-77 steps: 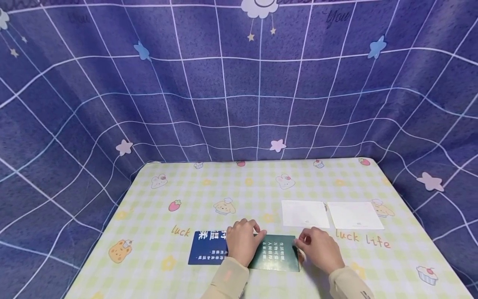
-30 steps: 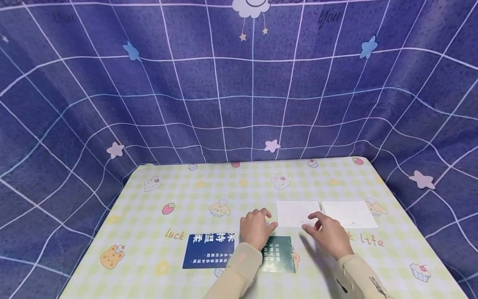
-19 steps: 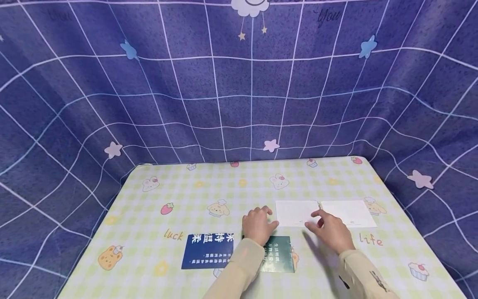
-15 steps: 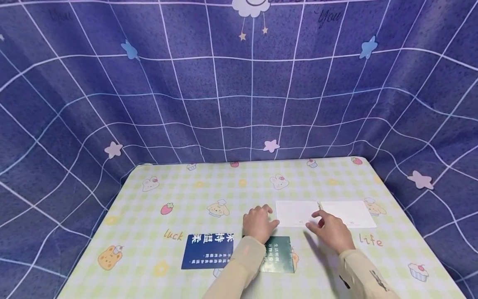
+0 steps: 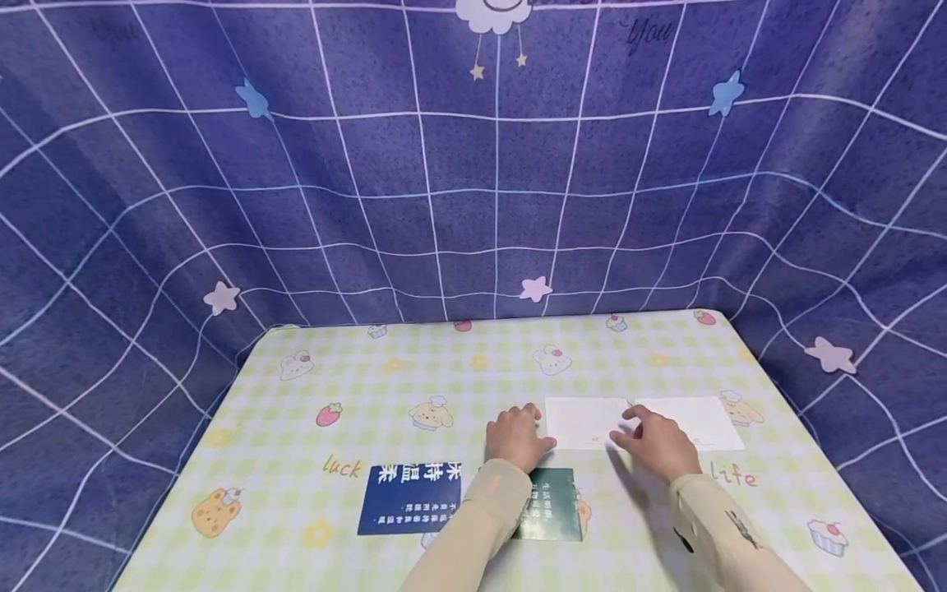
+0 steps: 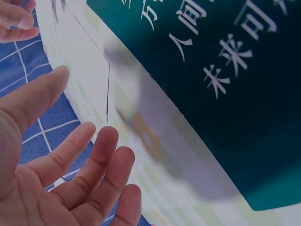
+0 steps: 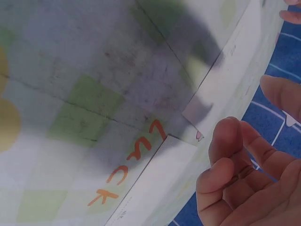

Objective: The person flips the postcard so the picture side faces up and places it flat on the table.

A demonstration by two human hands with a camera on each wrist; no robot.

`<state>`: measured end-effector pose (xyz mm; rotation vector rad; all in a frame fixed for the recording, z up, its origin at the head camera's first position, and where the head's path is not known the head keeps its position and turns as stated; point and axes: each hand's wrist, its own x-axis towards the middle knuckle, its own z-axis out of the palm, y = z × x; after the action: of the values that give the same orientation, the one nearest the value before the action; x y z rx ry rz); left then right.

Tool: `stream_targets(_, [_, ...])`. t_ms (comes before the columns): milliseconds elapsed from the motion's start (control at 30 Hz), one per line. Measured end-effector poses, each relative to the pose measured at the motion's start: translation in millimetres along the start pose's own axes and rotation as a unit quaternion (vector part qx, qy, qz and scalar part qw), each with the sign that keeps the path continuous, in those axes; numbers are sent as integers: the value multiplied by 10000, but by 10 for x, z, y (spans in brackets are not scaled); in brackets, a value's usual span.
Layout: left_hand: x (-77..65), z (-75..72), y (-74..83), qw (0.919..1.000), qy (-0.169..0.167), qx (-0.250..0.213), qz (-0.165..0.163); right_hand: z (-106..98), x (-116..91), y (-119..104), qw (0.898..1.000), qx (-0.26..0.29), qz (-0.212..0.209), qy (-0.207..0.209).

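My left hand (image 5: 515,440) hovers at the left end of a white card (image 5: 580,421), its fingers loosely bent and holding nothing. Past its wrist shows a dark green card (image 5: 560,508) with white characters, partly covered by the sleeve. Above the lower right of that white card and the left of a second white card (image 5: 684,413) is my right hand (image 5: 658,446), thumb and fingers apart. The right wrist view confirms nothing lies in the right hand's fingers (image 7: 228,141). In the left wrist view, the green card (image 6: 207,122) fills the upper right.
A dark blue card (image 5: 403,503) with white characters lies left of the green one, partly behind the left sleeve. All the cards lie on a checked, cartoon-printed tablecloth (image 5: 414,378). A blue grid-patterned curtain (image 5: 473,222) surrounds the table's back and sides.
Both hands have left the green card, which lies flat on the table, and have moved away from me to the white cards. Lately they have shifted only slightly farther. The cards stay put.
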<state>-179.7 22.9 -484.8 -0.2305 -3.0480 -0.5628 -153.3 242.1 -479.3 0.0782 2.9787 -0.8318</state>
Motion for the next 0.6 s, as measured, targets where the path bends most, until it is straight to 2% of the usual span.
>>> stream_targets(267, [76, 74, 54, 9999, -53, 128, 57, -25, 69, 23, 9998, -34, 174, -120])
stream_targets(600, [180, 34, 108, 9991, -412, 122, 65, -51, 202, 14, 9987, -211, 254, -384])
